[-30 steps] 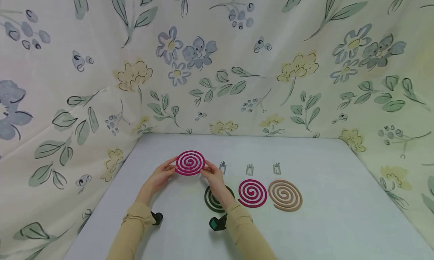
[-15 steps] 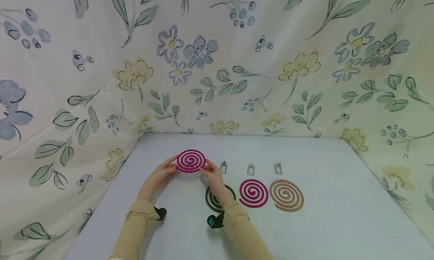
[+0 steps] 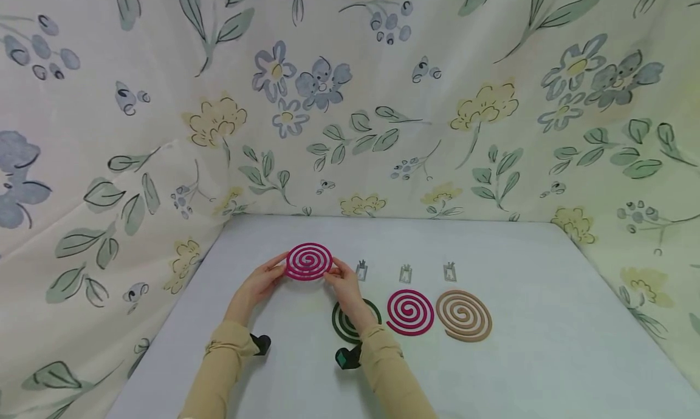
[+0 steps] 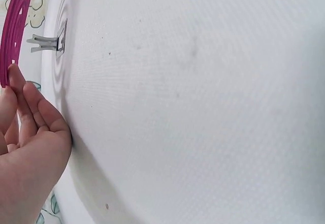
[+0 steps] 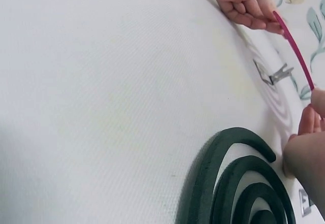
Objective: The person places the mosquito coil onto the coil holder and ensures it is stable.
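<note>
A magenta mosquito coil [image 3: 309, 262] is held level above the table, its rings flat and whole. My left hand [image 3: 261, 284] pinches its left edge between thumb and fingers. At the opposite edge my right hand [image 3: 346, 285] pinches it the same way. Both wrist views catch the coil nearly edge-on. Under it, a small metal coil stand [image 4: 45, 42] stands on the table with its prongs up; a gap shows between prongs and coil. A dark green coil [image 5: 203, 183] lies below my right forearm, partly hidden by it.
Another magenta coil [image 3: 409, 311] and a tan coil [image 3: 463, 313] lie flat to the right. Behind them stand more metal coil stands [image 3: 406, 274] in a row. A floral curtain [image 3: 350, 133] hangs along the white table's [image 3: 547, 346] back and sides.
The held magenta coil rises slightly, then dips a little, staying in both hands. The grip looks the same throughout.
</note>
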The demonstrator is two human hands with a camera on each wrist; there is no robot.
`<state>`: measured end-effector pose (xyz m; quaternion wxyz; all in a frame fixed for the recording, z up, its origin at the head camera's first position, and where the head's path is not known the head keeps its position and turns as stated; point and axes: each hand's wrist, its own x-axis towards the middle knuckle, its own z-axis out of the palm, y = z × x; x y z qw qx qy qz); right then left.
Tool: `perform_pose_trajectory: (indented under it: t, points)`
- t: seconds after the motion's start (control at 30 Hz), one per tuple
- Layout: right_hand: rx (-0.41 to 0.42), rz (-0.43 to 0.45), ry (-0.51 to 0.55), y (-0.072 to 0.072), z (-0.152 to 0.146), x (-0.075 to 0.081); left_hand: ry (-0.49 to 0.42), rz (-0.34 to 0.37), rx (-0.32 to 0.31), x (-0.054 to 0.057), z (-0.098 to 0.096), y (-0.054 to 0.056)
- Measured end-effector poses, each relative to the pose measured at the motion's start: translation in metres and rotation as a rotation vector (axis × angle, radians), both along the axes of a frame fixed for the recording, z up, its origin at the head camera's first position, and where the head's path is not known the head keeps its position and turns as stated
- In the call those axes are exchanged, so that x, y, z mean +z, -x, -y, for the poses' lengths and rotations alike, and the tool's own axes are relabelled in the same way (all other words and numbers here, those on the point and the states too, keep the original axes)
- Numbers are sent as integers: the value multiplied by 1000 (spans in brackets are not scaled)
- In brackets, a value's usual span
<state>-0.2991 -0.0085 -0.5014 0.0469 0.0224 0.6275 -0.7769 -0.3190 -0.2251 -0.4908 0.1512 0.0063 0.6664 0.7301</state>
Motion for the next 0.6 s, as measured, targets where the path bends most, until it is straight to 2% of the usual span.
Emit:
perform_pose_trajectory:
  t: [0.4, 0.6]
  points:
    - [-7, -26, -76, -6, 3, 4, 4, 91, 32, 5, 2, -1]
    - [20, -14, -80, -15, 1, 22, -9, 125, 52, 3, 2, 1]
